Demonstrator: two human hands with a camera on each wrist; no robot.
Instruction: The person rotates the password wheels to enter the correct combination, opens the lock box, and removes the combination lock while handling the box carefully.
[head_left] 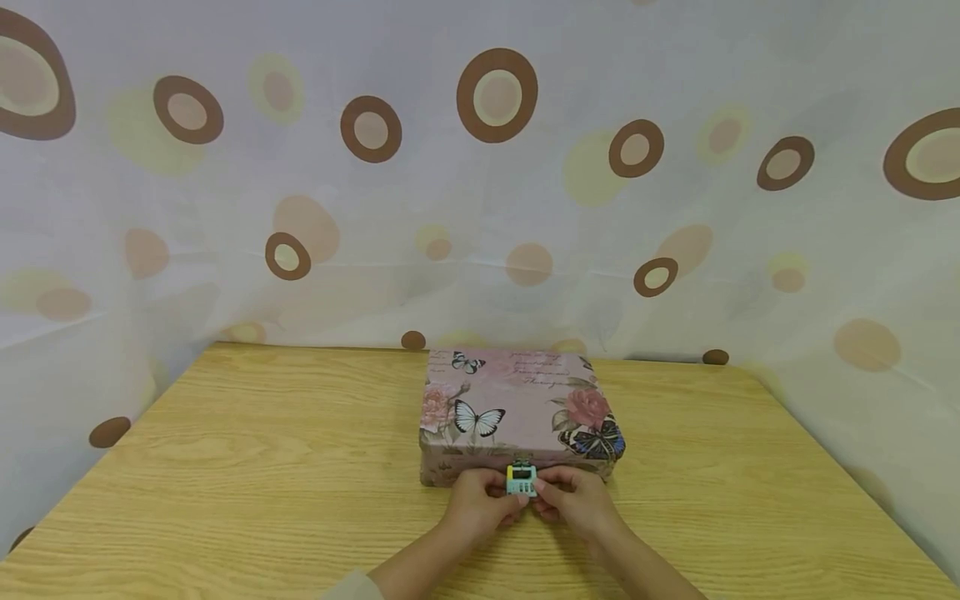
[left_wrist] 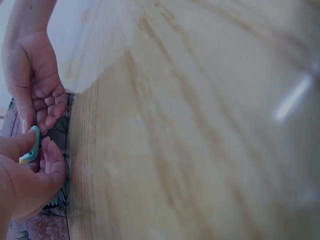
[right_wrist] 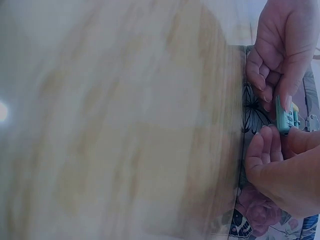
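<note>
A pink box (head_left: 517, 400) printed with butterflies and roses sits on the table, its lid down. At its front, just below a metal clasp (right_wrist: 313, 122), is a small teal combination padlock (head_left: 522, 483) with a yellow part and a row of dials. My left hand (head_left: 478, 502) pinches the padlock from the left, thumb on its face. From the right, my right hand (head_left: 581, 502) holds it between thumb and fingers. The right wrist view shows the padlock (right_wrist: 284, 116) between both thumbs. Whether its shackle passes through the clasp I cannot tell.
The wooden table (head_left: 300, 450) extends around the box on both sides. Behind it and at the sides hangs a pale cloth (head_left: 420, 208) with brown and beige ovals, meeting the table's back edge.
</note>
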